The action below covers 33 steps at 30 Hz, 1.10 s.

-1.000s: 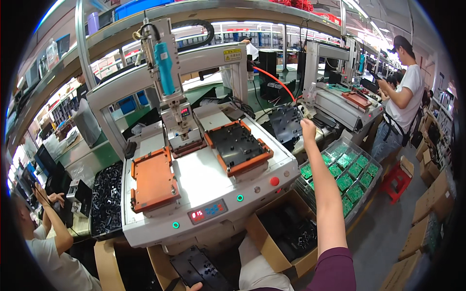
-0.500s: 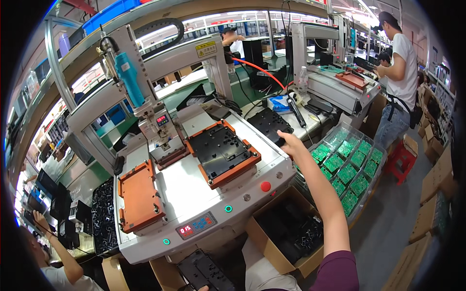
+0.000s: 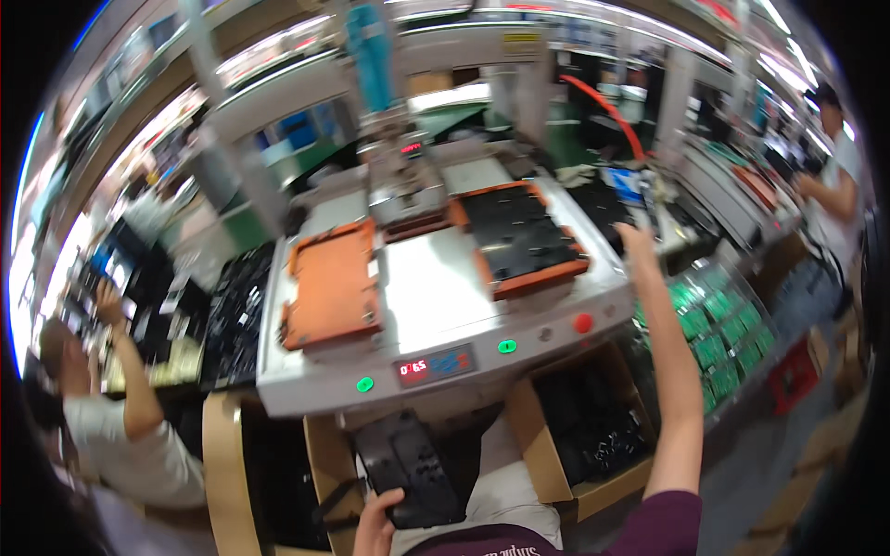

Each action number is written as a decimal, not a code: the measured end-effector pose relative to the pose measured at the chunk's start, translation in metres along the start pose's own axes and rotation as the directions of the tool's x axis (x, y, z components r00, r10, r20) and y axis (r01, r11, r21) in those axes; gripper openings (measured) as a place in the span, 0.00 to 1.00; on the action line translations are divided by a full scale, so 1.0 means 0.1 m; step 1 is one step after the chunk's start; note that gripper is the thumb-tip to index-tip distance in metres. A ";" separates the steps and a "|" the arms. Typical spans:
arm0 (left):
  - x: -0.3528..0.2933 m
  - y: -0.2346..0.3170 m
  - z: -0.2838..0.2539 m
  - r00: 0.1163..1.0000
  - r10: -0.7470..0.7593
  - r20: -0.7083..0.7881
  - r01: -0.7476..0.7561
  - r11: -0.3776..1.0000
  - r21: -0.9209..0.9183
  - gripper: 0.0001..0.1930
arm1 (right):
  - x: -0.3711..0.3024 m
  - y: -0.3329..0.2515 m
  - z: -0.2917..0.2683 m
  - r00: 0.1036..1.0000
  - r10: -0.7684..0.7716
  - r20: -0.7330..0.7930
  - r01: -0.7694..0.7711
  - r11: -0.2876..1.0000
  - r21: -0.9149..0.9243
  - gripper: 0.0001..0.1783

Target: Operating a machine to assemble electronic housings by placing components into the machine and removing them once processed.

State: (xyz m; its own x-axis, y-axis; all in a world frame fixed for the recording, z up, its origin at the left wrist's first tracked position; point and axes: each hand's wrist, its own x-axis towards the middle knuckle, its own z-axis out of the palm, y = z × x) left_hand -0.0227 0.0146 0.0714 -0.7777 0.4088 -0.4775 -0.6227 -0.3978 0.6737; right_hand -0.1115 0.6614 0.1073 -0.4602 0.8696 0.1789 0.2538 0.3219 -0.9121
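At the lower middle, my left hand point(image 3: 375, 524) grips the near corner of a black plastic panel point(image 3: 408, 463), thumb on top; the panel has raised round bosses. My right arm stretches forward, and my right hand point(image 3: 636, 241) pinches the near edge of another black panel point(image 3: 593, 206), lying right of the machine; motion blurs the fingertips. On the white machine bed point(image 3: 429, 287), an orange fixture point(image 3: 331, 296) on the left has no panel in it. A second orange fixture point(image 3: 542, 280) holds a flat black panel point(image 3: 515, 232).
A teal screwdriver point(image 3: 371, 60) hangs above the bed. Below stand cardboard boxes of black parts, including the right box point(image 3: 547, 454). Green circuit boards point(image 3: 714, 324) fill a clear tray at right. A co-worker point(image 3: 120, 417) sits at left; another person point(image 3: 839, 176) stands far right.
The view has swung left, so the machine sits farther right in it. The panel in my left hand and that hand now show more fully. My right hand remains at the far panel's edge.
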 end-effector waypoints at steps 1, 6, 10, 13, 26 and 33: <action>0.01 0.05 -0.13 0.999 0.051 0.010 -0.051 0.999 -0.001 0.31 | -0.63 -0.62 0.10 0.960 -0.259 -0.105 0.256 0.966 -0.041 0.30; 0.14 0.52 0.00 0.981 0.067 0.182 -0.055 0.996 -0.070 0.36 | -2.70 -1.80 0.03 0.807 -0.334 0.487 0.239 0.939 0.247 0.15; 0.24 0.91 0.26 0.938 0.055 0.344 -0.088 0.993 0.081 0.37 | -3.65 -2.04 0.30 0.227 -0.185 0.956 -0.077 0.975 0.208 0.24; 0.16 1.28 0.59 0.927 0.028 0.373 -0.062 0.995 0.078 0.36 | -3.68 -2.22 0.51 0.293 -0.197 0.936 -0.035 0.976 0.216 0.21; 0.41 1.72 0.60 0.167 0.754 0.635 -0.756 -0.315 0.574 0.25 | -2.47 -3.24 1.69 0.495 -0.328 0.805 0.084 0.940 0.331 0.15; 0.91 1.73 0.73 0.159 0.662 0.733 -0.614 -0.515 0.598 0.32 | -2.29 -2.87 2.47 0.410 0.011 0.912 -0.148 0.987 0.055 0.13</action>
State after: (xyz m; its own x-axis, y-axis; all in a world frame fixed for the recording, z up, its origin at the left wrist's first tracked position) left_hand -0.1952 0.0429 0.1859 -0.4731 0.4033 0.7833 0.8494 0.4450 0.2839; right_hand -0.2892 0.2777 0.2366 -0.9618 0.0184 -0.2730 0.2721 0.1687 -0.9474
